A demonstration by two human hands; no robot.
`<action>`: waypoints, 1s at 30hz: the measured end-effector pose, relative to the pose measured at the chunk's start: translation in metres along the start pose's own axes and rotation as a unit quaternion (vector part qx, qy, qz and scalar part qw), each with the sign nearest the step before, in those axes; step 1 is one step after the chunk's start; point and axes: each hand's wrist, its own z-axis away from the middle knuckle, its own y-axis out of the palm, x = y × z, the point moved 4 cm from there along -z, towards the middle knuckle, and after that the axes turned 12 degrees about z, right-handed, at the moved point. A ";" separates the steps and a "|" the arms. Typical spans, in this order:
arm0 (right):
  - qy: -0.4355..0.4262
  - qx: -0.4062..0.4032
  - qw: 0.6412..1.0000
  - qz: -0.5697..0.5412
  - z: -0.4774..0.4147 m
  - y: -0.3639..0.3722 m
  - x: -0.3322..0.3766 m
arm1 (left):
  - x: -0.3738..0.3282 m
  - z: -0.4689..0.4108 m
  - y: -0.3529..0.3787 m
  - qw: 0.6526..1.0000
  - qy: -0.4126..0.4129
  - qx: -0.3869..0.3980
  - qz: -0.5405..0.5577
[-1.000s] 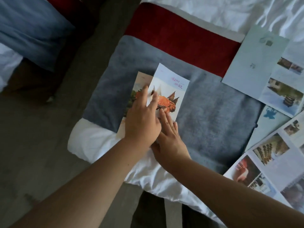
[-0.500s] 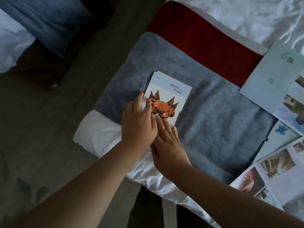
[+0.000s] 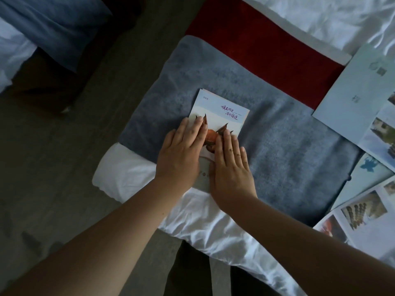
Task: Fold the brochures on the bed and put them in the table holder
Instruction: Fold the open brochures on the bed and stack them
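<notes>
Item one, lower centre of the frame: I see the white sheet (image 3: 132,174) bunched over the bed's near corner, with dark floor (image 3: 53,167) to its left. Item two, centre: my left hand (image 3: 179,154) lies flat with its fingers straight and together, pressing down on the left half of the folded brochure (image 3: 220,107). Item three, just beside it: my right hand (image 3: 230,167) is likewise flat, fingers extended, palm pressing the brochure's right half; neither hand curls round anything. The brochure lies on the grey throw (image 3: 288,146) in the middle of the frame, its cover showing an orange crab and purple script, with layered edges visible at its top corner. Item four, right edge: several unfolded brochures (image 3: 352,92) lie spread out and overlapping, more at lower right (image 3: 367,223). Item five, upper centre: a red band (image 3: 256,43) borders the throw, with rumpled white bedding (image 3: 320,18) beyond. Item six, upper left: blue bedding (image 3: 53,28) on a separate bed.
</notes>
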 end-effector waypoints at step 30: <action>-0.005 -0.001 0.998 0.061 0.021 -0.032 -0.133 | -0.121 -0.050 0.010 0.994 0.091 0.007 -0.062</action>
